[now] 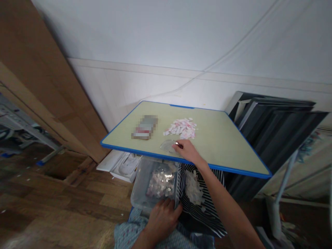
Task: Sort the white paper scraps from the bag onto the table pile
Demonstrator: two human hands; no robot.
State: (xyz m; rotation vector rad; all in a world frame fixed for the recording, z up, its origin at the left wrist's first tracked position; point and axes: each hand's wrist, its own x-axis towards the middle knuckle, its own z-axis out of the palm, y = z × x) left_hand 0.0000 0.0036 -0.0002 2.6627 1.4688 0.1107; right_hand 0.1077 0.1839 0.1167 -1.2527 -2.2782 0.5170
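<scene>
Over the near edge of the table, my right hand (187, 150) is closed in a pinch on a small dark red item (179, 145), its kind too small to make out. Just left of those fingers lies a clear round dish (166, 146) on the tabletop. Behind the dish is a loose pile of small white and pink pieces (183, 128). In my lap area, my left hand (164, 215) curls its fingers over the near rim of a clear plastic bin (137, 193). Small shiny packets or pieces (161, 181) fill part of the bin.
The pale green table (220, 141) has a blue edge. A blurred-out flat item (145, 127) lies on its left side. Pale strips (194, 188) rest on striped cloth (215, 180). A white open box (126, 167) sits left of the bin; dark panels (275, 128) lean at right.
</scene>
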